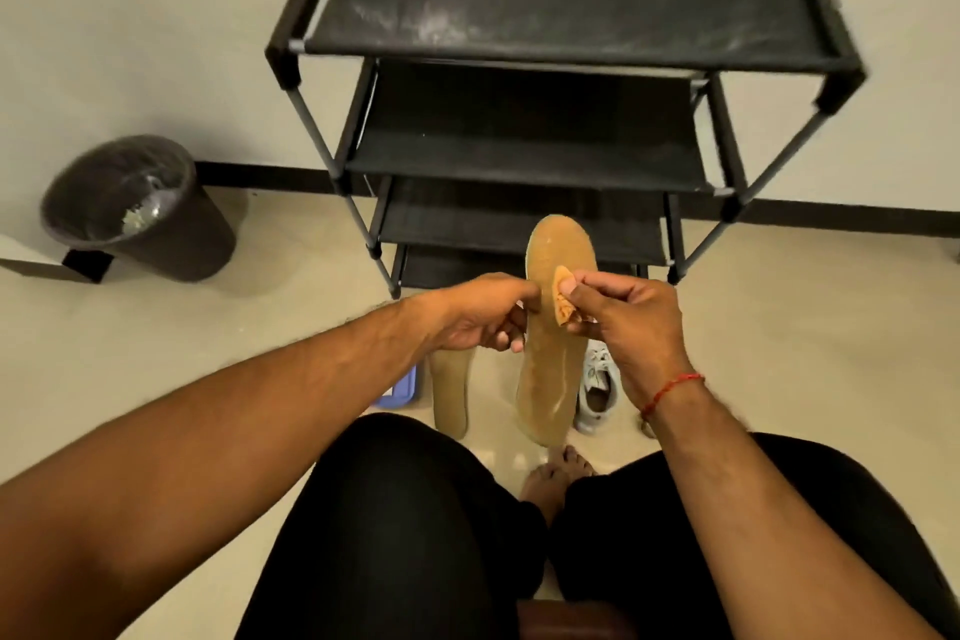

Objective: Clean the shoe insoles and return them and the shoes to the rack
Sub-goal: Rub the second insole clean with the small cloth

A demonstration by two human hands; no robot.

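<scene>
I hold a tan insole (pixel 551 359) upright in front of my knees. My left hand (pixel 480 314) grips its left edge near the middle. My right hand (pixel 631 322) pinches a small orange cloth (pixel 562 294) and presses it against the insole's upper face. A second tan insole (pixel 451 390) lies on the floor below my left hand. A pale grey shoe (pixel 597 390) sits on the floor behind the held insole, partly hidden by it and my right wrist. The black shoe rack (pixel 545 42) stands straight ahead with bare fabric shelves.
A dark waste bin (pixel 140 208) with a liner stands at the left by the wall. A blue object (pixel 402 392) peeks out under my left forearm. My bare feet (pixel 553 476) rest on the beige floor between my knees.
</scene>
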